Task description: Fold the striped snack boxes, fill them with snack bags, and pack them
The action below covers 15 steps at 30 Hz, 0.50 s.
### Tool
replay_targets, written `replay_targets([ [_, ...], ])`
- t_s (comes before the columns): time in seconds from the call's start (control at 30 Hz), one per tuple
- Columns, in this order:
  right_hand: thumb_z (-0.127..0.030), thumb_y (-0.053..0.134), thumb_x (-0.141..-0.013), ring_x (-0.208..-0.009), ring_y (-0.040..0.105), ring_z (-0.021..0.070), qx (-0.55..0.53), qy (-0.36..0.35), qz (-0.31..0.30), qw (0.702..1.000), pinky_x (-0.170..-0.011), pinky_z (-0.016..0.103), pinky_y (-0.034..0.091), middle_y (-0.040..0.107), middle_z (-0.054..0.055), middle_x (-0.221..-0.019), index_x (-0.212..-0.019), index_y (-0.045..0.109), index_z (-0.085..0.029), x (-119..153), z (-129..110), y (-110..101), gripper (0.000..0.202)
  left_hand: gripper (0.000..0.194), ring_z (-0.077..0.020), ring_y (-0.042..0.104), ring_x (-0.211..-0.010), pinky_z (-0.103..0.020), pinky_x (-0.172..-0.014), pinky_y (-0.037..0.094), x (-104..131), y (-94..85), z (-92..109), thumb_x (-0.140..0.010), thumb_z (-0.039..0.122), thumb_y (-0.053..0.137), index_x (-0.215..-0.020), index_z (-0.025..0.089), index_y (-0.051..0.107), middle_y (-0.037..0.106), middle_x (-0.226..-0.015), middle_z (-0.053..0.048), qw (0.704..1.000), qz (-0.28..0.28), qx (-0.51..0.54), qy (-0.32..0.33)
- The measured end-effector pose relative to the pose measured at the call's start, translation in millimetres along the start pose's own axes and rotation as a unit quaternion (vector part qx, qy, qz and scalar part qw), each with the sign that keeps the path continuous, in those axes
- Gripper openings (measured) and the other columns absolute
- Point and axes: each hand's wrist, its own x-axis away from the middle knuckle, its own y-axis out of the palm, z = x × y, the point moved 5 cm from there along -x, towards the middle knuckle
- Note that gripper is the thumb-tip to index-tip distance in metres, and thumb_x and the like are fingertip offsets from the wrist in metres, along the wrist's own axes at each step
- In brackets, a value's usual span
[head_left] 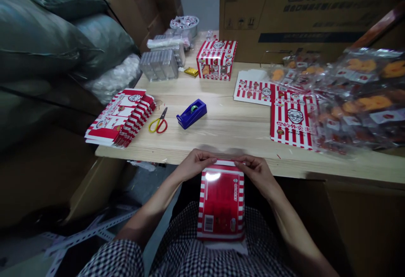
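Note:
A red and white striped carton [221, 203] with a barcode lies over my lap, its far edge at the table's front edge. My left hand [200, 162] pinches the far left corner, thumb on top. On the far right corner, my right hand [255, 168] is closed in the same way, its thumb on the white flap. The fingers under the carton are partly hidden. Beyond my hands, a blue tape dispenser [192, 114] and scissors [158, 121] with yellow and red handles rest on the table.
Folded cartons [118, 118] are stacked at the left, flat ones [292, 118] at the right beside bagged food [363, 104]. An assembled box [217, 59], clear plastic boxes [159, 64], a gold packet [191, 71] and a round tub [185, 24] stand farther back.

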Motion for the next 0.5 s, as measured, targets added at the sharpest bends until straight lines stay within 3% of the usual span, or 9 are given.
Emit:
replay_targets([
  [0.3,-0.048,0.075,-0.082,-0.076,0.071,0.0218,0.069,-0.025,-0.009,0.997,-0.076,0.036,0.057,0.079,0.003,-0.089,-0.105,0.078,-0.026,15,5,4,0.032,0.025,-0.0197,0.07,-0.079,-0.032,-0.073,0.055,10,-1.9,3,-0.088,0.039,0.067,-0.1,0.021,0.079,0.078,-0.091,-0.007,0.998,-0.049,-0.041,-0.009],
  [0.5,-0.05,0.061,-0.093,-0.108,0.069,0.0257,0.116,-0.037,-0.065,0.99,-0.102,0.046,0.05,0.075,0.004,-0.118,-0.12,0.073,-0.031,21,0,7,0.035,0.026,-0.0195,0.07,-0.08,-0.031,-0.073,0.055,18,-4.0,8,-0.091,0.035,0.062,-0.107,0.023,0.078,0.078,-0.094,-0.006,0.993,-0.046,-0.103,0.032],
])
